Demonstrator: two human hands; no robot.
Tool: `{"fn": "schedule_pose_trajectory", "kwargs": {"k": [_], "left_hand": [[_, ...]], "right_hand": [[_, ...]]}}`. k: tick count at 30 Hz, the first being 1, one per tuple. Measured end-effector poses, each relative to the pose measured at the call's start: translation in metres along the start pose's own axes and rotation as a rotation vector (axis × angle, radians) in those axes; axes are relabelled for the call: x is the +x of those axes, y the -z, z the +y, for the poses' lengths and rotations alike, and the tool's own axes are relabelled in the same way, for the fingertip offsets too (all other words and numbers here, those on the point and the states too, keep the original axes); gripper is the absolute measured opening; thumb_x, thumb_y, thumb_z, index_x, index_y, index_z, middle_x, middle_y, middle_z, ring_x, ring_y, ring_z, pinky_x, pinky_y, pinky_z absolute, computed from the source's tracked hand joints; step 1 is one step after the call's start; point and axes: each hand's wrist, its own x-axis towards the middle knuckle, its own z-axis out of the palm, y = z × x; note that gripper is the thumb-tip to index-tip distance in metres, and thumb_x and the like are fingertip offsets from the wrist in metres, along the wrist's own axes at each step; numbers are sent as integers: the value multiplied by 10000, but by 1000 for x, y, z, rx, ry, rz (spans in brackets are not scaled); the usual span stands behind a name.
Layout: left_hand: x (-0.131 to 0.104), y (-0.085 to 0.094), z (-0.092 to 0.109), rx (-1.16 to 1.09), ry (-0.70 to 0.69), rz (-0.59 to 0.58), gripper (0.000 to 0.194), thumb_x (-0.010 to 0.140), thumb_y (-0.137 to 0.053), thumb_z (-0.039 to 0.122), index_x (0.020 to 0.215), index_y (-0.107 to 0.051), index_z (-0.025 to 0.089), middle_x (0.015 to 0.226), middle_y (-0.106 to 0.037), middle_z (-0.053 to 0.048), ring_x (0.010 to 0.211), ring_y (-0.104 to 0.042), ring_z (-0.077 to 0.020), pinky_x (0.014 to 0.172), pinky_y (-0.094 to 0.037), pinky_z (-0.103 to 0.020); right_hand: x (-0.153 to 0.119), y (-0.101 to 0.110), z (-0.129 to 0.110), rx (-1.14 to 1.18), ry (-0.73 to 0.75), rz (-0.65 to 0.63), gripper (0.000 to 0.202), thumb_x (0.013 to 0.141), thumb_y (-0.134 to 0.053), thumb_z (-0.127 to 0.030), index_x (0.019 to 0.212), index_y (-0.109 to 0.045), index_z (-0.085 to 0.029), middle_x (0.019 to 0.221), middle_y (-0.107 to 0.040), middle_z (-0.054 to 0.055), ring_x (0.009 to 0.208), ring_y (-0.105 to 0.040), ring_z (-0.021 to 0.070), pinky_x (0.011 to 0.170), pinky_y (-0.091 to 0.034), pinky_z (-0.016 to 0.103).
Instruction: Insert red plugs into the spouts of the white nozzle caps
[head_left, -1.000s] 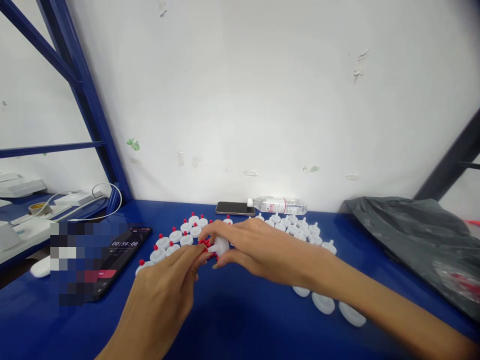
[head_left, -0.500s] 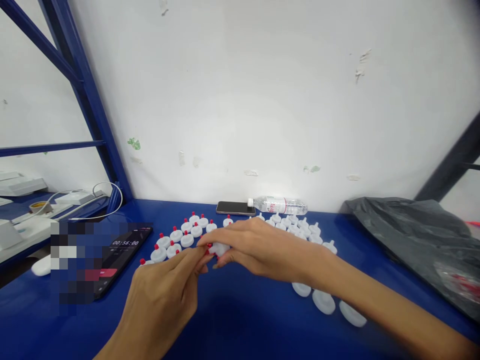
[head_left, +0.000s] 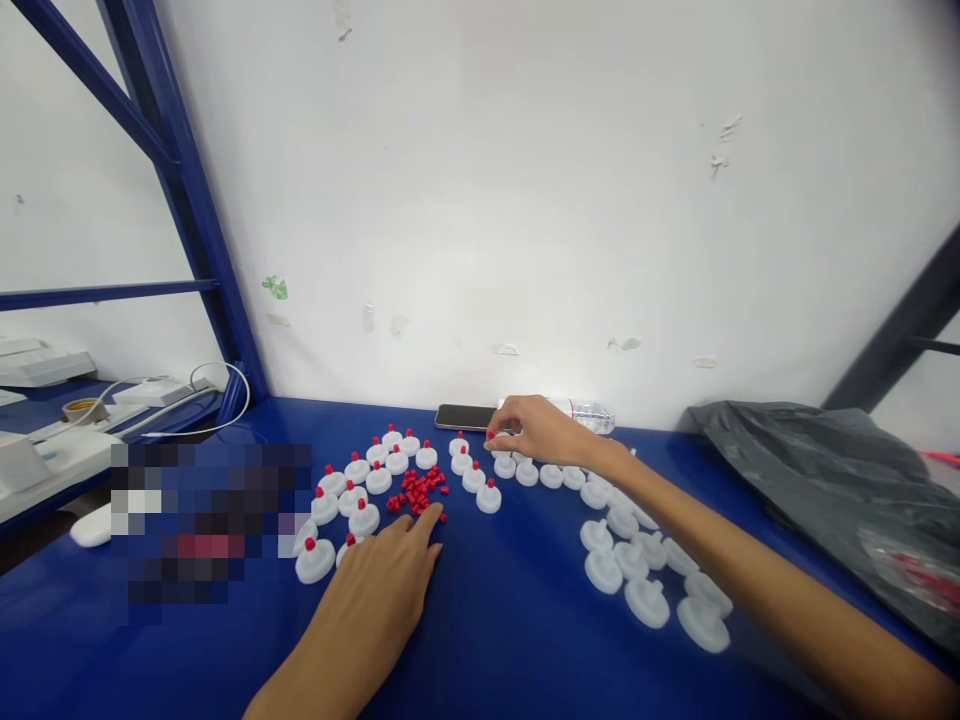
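My left hand (head_left: 386, 568) reaches over the blue table (head_left: 480, 640), fingers stretched out, its fingertips at the near edge of a pile of small red caps (head_left: 416, 490). Farther back, my right hand (head_left: 541, 432) pinches a round white spouted lid with a red cap (head_left: 491, 437), partly hidden by the fingers. Beside it several red-capped white lids (head_left: 488, 496) stand in a short row. More red-capped lids (head_left: 379, 478) stand left of the pile. Uncapped white lids (head_left: 602, 570) spread below and beyond my right forearm, which covers some of them.
A dark phone (head_left: 465, 417) and a clear plastic bottle (head_left: 592, 416) lie by the wall, the bottle partly behind my right hand. A grey plastic bag (head_left: 795, 490) lies at the right. Blue frame posts (head_left: 187, 200) rise at the left, near a blurred-out patch.
My hands were together around a white lid with a red part; now they are apart. The right moved back with a red-capped lid, while the left came down to the red pile.
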Motion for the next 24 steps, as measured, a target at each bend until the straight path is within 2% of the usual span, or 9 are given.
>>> {"fn": "schedule_pose_trajectory", "kwargs": {"k": [6, 9, 12, 17, 20, 24], "left_hand": [[1, 0, 0, 34, -41, -27, 478, 1042, -331, 204, 1490, -484, 272, 1244, -706, -117, 1058, -718, -305, 831, -592, -445], [2, 2, 0, 20, -49, -20, 453, 1035, -350, 188, 1433, -547, 277, 1230, -711, -104, 1071, -714, -304, 843, -587, -446], [2, 6, 1, 32, -60, -17, 392, 1029, -376, 192, 1308, -640, 267, 1204, -718, -93, 1053, -718, -314, 833, -581, -454], [1, 9, 1, 68, -72, -6, 335, 1025, -385, 196, 1193, -673, 224, 1159, -719, -94, 983, -727, -296, 745, -567, -397], [0, 9, -1, 38, -62, 44, 311, 1024, -385, 207, 1133, -676, 205, 1171, -702, -101, 907, -734, -258, 697, -538, -341], [-3, 13, -5, -135, -81, 189, 266, 1021, -407, 220, 1011, -673, 212, 1031, -735, -53, 861, -726, -216, 735, -514, -316]], "right_hand": [[16, -23, 7, 1, -49, 3, 168, 865, -749, -367, 898, -769, -204, 819, -766, 19, 780, -697, 176, 642, -438, 246], [13, -20, 7, -17, -69, 9, 192, 897, -711, -403, 923, -767, -221, 891, -780, 18, 837, -708, 179, 695, -460, 249], [1, -12, 6, -72, -124, 51, 231, 940, -641, -418, 949, -764, -223, 950, -780, 50, 904, -702, 222, 741, -462, 288], [-18, -15, 8, -97, -181, 9, 76, 834, -758, -294, 845, -761, -218, 869, -778, 46, 820, -708, 234, 699, -459, 302], [-24, -15, 5, -58, -171, 18, 65, 855, -728, -260, 811, -730, -212, 866, -766, 37, 835, -710, 225, 743, -473, 314], [-39, 0, -11, 36, -139, 90, 124, 987, -550, -308, 986, -626, -211, 1027, -736, 49, 916, -701, 193, 788, -503, 316]]}}
